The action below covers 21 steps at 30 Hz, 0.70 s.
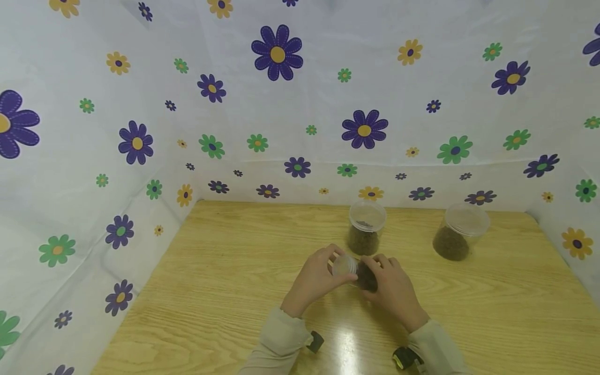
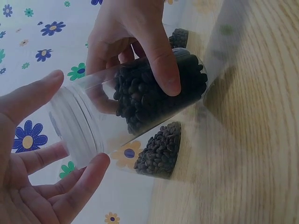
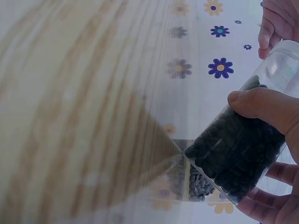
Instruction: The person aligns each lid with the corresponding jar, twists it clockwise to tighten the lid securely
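A clear plastic jar (image 2: 159,93) partly filled with dark beans that look like coffee beans is held tilted above the wooden table. My right hand (image 1: 394,289) grips its body, thumb on one side and fingers on the other, as the right wrist view shows. At the jar's other end is a clear ribbed screw lid (image 2: 77,123). Around that lid my left hand (image 1: 315,278) curls its thumb and fingers. Whether the lid is loose or tight cannot be told.
Just behind my hands stands a second clear jar (image 1: 363,240) of dark beans. A third jar (image 1: 451,244) stands farther right. Flowered white cloth (image 1: 319,94) hangs behind and beside the wooden table (image 1: 225,271). Dark straps (image 1: 405,358) show near both wrists.
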Available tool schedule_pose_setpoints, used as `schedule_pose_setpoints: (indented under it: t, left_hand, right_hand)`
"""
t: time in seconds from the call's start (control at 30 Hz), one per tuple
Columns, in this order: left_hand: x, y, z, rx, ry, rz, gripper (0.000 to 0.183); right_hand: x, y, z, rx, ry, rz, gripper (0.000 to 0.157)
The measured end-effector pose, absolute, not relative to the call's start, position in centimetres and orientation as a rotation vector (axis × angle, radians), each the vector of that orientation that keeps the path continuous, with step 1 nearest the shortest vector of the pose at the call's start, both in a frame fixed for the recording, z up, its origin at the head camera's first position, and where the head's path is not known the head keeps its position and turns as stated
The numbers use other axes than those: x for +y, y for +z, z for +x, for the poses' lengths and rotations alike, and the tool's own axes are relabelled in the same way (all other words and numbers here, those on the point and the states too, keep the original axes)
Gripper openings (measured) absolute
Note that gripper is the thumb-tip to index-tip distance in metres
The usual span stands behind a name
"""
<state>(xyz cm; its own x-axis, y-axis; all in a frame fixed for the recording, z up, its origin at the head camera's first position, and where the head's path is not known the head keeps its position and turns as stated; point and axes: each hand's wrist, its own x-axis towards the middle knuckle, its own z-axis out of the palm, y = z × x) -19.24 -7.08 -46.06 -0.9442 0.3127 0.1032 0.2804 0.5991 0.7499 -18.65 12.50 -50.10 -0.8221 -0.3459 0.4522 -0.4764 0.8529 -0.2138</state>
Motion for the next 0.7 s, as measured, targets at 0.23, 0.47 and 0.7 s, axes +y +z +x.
schedule_pose_setpoints:
  t: [0.23, 0.47, 0.7]
  left_hand:
    - [-7.07, -46.24, -19.33, 2.783, 1.267, 0.515, 0.047]
    - [-7.23, -46.27, -19.26, 2.755, 1.265, 0.515, 0.048]
    - [-7.18, -46.43, -19.36, 2.764, 1.238, 0.513, 0.053]
  right_hand:
    - [12.51, -50.09, -18.66, -2.632, 0.441, 0.608, 0.070]
    - [12.49, -49.97, -18.70, -2.642, 0.432, 0.607, 0.069]
    - [12.57, -49.95, -18.68, -2.628, 0.428, 0.611, 0.068]
